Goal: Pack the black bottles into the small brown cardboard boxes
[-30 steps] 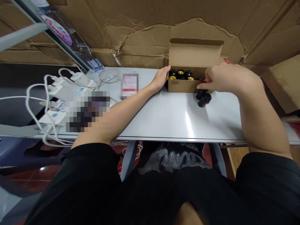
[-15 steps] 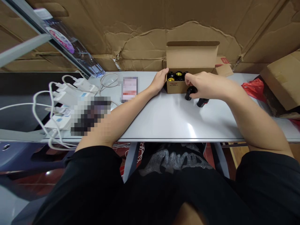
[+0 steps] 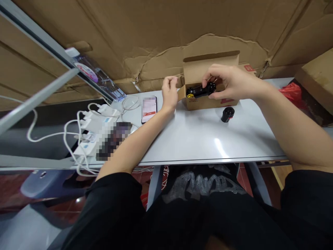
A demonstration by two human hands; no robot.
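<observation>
beside the box's opened side flap, the left hand is held with its fingers loosely curled; whether the flap is pinched cannot be told. over the mouth of the small cardboard box, a black socket is clamped between the right hand's thumb and fingers. it is glossy, rounded and tilted sideways; its right end is partly covered by fingers, and its left end is hard to separate from the dark contents. to the right, a second socket is stood upright on the white table.
</observation>
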